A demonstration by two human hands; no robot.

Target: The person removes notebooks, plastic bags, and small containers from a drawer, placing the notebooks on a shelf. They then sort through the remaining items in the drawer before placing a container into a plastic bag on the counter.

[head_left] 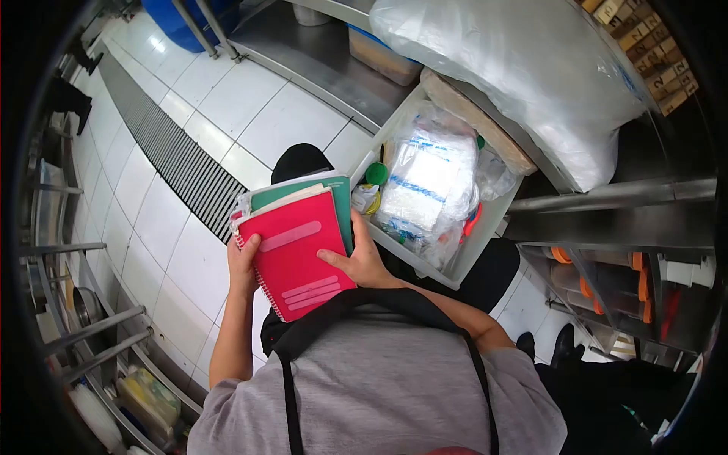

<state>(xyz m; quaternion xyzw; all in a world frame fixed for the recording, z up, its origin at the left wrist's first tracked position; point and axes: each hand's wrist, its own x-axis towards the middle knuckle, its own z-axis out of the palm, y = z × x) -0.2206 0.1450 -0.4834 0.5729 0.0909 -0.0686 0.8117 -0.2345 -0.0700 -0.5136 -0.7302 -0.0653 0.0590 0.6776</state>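
A red spiral notebook [297, 254] lies on top of a small stack, with a green notebook [341, 205] beneath it and pale page edges between them. My left hand [244, 262] grips the stack at its spiral side, thumb on the red cover. From the other side my right hand [364, 254] holds it too, thumb on the cover and fingers behind. Just right of the stack, a white plastic bin [455, 277] contains plastic-wrapped white packages [425, 182], a green round lid [376, 174] and a roll of yellowish tape [369, 199].
A large bag of clear plastic [516, 68] rests on the metal shelving at upper right. A floor drain grate [163, 133] crosses the white tiles. Metal racks [98, 326] stand at left. Orange-trimmed containers [599, 284] sit on a right shelf. Other people's shoes [563, 345] show at the edges.
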